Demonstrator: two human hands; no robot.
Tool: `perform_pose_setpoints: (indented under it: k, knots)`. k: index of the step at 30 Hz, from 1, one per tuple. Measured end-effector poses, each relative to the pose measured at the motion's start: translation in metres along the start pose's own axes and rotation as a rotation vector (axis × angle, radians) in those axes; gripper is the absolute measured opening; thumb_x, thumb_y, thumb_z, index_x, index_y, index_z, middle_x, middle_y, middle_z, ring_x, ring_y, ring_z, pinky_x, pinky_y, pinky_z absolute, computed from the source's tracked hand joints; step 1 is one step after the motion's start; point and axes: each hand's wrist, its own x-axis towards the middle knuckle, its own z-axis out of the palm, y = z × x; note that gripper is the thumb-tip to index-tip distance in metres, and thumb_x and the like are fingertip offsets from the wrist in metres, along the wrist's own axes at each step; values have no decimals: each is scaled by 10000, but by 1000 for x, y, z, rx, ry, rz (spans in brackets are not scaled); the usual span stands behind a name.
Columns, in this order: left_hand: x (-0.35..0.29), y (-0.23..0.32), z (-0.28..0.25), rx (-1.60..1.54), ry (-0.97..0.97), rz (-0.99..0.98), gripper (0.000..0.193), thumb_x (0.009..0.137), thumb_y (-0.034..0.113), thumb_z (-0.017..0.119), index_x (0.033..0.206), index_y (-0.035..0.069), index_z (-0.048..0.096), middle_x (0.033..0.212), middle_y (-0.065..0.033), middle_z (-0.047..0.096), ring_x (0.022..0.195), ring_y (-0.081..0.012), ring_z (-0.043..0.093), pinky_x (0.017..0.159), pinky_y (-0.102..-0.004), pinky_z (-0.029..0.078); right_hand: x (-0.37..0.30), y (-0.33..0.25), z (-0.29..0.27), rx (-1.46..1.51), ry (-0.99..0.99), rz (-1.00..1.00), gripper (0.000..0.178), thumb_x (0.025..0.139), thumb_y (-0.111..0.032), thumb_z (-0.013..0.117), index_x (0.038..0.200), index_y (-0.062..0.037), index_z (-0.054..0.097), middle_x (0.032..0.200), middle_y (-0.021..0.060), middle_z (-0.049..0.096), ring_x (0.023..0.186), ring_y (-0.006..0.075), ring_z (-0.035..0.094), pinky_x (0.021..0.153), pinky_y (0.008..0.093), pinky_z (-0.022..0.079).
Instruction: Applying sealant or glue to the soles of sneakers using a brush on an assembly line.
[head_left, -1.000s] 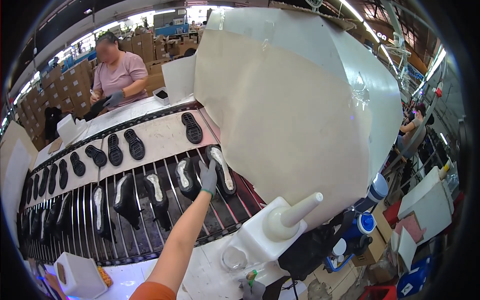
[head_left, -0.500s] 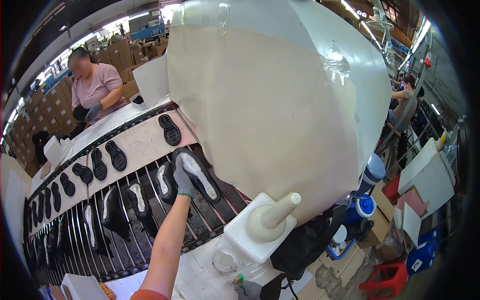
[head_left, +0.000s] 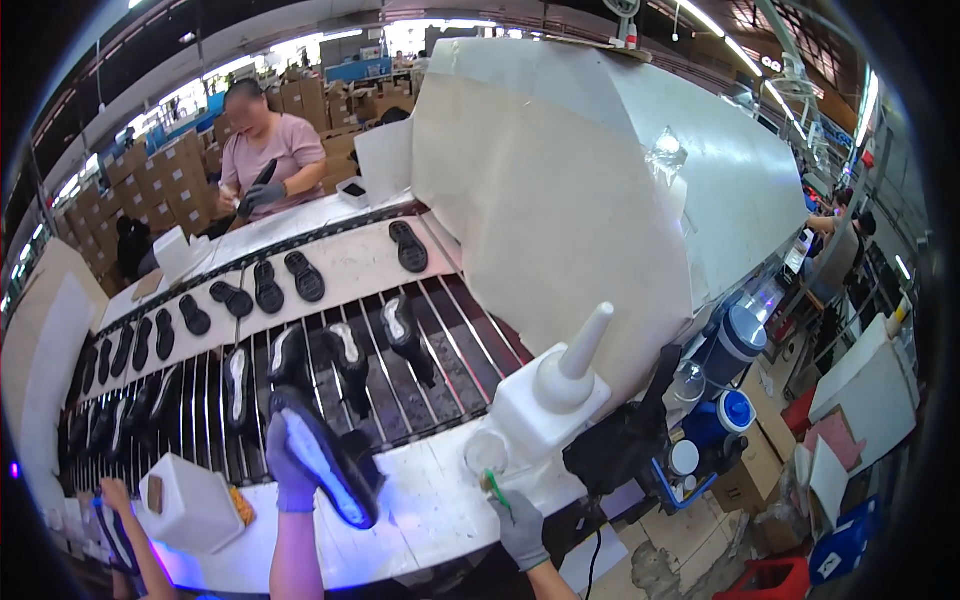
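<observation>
My left hand (head_left: 290, 478), in a grey glove, grips a black shoe upper (head_left: 360, 470) over the near white ledge. The shoe's pale underside faces up, tinted blue by the light. My right hand (head_left: 522, 532), also gloved, is closed around a small green-handled brush (head_left: 495, 487). The brush's tip is beside a small round dish (head_left: 487, 452); whether it touches the dish I cannot tell. Just behind the dish stands a white square bottle (head_left: 550, 405) with a long cone spout. More black uppers (head_left: 348, 350) lie with pale undersides up on the metal rods.
Black soles (head_left: 305, 275) line a pale strip beyond the rod conveyor (head_left: 440, 385). A large white hood (head_left: 570, 200) covers its right end. A white box (head_left: 195, 505) stands near left, beside a co-worker's hands (head_left: 118, 500) holding a shoe. Another person (head_left: 270, 150) works across the line.
My left hand has carried the shoe upper from the rods to the near ledge. My right hand with the brush has come further into view. The whole view has shifted.
</observation>
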Motion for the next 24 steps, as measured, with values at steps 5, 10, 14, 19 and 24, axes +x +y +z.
perform_pose_setpoints:
  k: [5, 10, 14, 19, 24]
  knots:
    - [-69, -6, -95, 110, 454, 459, 496, 1003, 404, 446, 1315, 21, 487, 1229, -94, 571, 1137, -189, 535, 1012, -351, 405, 21, -28, -24, 53, -175, 274, 211, 926, -121, 588, 1044, 38, 661, 836, 130, 641, 739, 167, 583, 706, 314, 468]
    - [-127, -91, -108, 811, 486, 687, 653, 861, 153, 710, 1384, -5, 353, 1335, -146, 481, 1169, -264, 503, 1021, -367, 407, 49, -38, -32, -79, -165, 137, 166, 877, -114, 637, 983, -2, 697, 843, 144, 653, 735, 245, 637, 695, 333, 484]
    - [-102, -106, -133, 1241, 174, 851, 640, 681, 102, 846, 1213, -12, 508, 1155, -124, 598, 1029, -236, 580, 922, -356, 477, 52, -33, -32, -302, -152, 39, 169, 840, -129, 669, 980, -43, 709, 852, 138, 657, 742, 282, 646, 685, 368, 493]
    - [-121, -88, -85, 896, 318, 432, 544, 691, 100, 859, 1166, 23, 605, 1141, -83, 657, 1025, -188, 625, 937, -323, 483, 56, -38, -23, -808, -225, 5, 147, 847, -203, 642, 944, -102, 685, 851, 106, 633, 737, 302, 652, 650, 408, 499]
    - [-179, -69, -77, 1455, -21, 234, 592, 894, 307, 662, 1396, 72, 454, 1403, -111, 482, 1323, -281, 398, 1134, -411, 263, 64, -48, -16, -990, -349, 69, 156, 844, -223, 640, 926, -99, 689, 866, 114, 644, 743, 318, 647, 661, 426, 498]
